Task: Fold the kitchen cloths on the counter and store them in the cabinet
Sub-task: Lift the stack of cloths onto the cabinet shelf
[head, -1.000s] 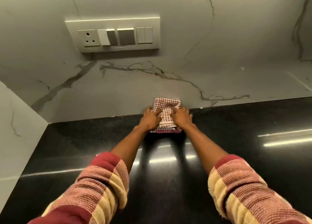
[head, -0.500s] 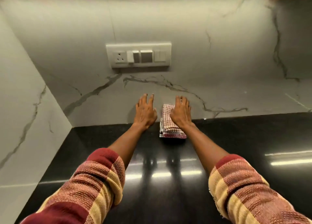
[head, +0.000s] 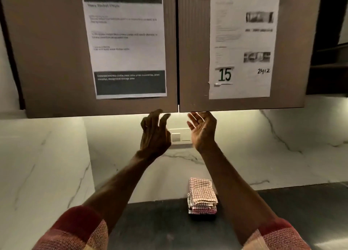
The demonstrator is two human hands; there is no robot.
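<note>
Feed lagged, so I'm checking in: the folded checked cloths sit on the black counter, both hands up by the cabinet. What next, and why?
Probably hook fingertips under the brown cabinet doors and pull them open: both are closed, the left hand and right hand hold nothing, and the red-checked cloth stack waits below.

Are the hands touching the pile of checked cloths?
Apart. The head view shows the left hand and right hand raised under the cabinet doors, while the cloths sit far below on the counter.
</note>
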